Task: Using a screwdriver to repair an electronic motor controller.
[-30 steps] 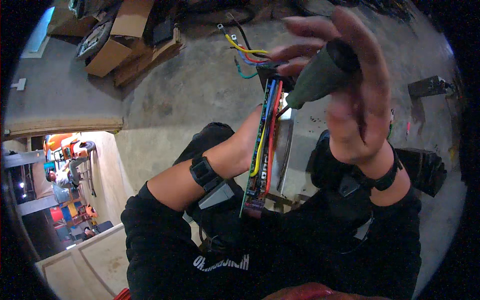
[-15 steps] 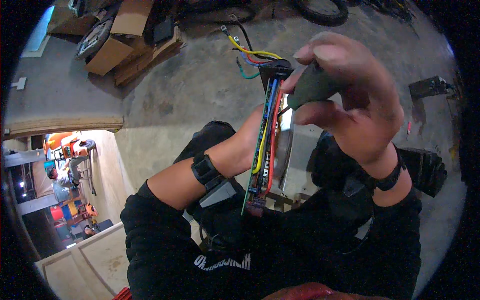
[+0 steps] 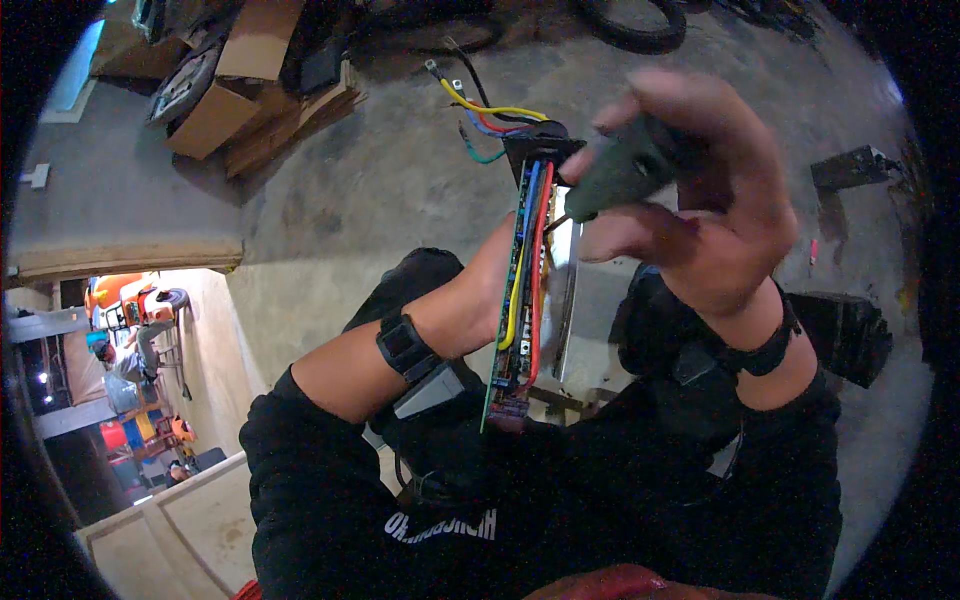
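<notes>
A long circuit board (image 3: 513,290) stands on edge before me, with red, blue and yellow wires running along its face. My left hand (image 3: 478,295) grips it from behind on the left; those fingers are hidden by the board. In my right hand (image 3: 728,225) is a screwdriver (image 3: 622,172) with a dark green handle, its thin shaft pointing down-left at the board's right side. A shiny metal strip (image 3: 568,300) lies along that side. From a black end piece (image 3: 540,150) at the board's far end, loose wires (image 3: 495,110) in yellow, red, blue, green and black stick out.
Flattened cardboard boxes (image 3: 262,40) are piled at the far left. A black tyre (image 3: 640,38) lies at the back on the concrete floor (image 3: 340,180). Dark blocky parts (image 3: 842,335) sit to the right. Through an opening at left, a person (image 3: 128,358) is beside an orange vehicle.
My right hand has shifted slightly and the screwdriver handle has turned and tilted in its fingers. The board and its wires have moved a little left.
</notes>
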A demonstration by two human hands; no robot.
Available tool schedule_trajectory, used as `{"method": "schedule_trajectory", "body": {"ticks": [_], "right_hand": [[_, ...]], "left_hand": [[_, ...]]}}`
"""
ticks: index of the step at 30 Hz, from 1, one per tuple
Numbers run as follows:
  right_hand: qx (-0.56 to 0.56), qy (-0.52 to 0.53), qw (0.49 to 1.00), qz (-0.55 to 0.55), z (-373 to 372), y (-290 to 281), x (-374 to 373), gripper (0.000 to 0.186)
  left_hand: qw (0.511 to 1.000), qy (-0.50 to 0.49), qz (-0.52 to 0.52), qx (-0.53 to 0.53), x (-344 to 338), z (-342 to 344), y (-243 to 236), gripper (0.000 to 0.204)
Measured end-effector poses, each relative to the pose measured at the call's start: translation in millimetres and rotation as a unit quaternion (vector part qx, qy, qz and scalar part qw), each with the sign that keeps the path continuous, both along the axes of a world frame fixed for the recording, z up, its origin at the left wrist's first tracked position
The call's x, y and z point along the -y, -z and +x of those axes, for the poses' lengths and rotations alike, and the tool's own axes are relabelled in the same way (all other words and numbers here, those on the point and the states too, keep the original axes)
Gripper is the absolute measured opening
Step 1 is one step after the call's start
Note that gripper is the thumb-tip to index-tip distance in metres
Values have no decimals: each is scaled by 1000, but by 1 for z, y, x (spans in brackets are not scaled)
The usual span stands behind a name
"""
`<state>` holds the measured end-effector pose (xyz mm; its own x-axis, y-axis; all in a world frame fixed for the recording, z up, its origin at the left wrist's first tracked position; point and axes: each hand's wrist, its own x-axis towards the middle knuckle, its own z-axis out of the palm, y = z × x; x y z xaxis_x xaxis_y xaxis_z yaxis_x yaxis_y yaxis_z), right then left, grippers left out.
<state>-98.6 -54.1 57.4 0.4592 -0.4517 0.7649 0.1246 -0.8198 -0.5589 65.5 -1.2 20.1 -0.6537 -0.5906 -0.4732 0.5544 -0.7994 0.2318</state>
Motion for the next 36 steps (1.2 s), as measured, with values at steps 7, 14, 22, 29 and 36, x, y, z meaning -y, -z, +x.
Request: {"method": "schedule_trajectory", "body": {"ticks": [7,14,22,29,36], "right_hand": [[47,-58,997,3,4,10,6,61],[132,-70,987,56,22,8,0,48],[-1,-50,998,-45,2,3,6,46],[92,-154,983,47,17,9,4,47],[-8,-46,999,-26,1,5,-2,45]], "left_hand": [[999,-5,28,43,-2,2,-2,46],[999,26,-14,-16,-4,5,12,45],[991,-4,-110,70,-6,1,3,44],[998,-4,-47,-51,-3,1,10,41],[965,2,-207,162,-9,4,46,42]]}}
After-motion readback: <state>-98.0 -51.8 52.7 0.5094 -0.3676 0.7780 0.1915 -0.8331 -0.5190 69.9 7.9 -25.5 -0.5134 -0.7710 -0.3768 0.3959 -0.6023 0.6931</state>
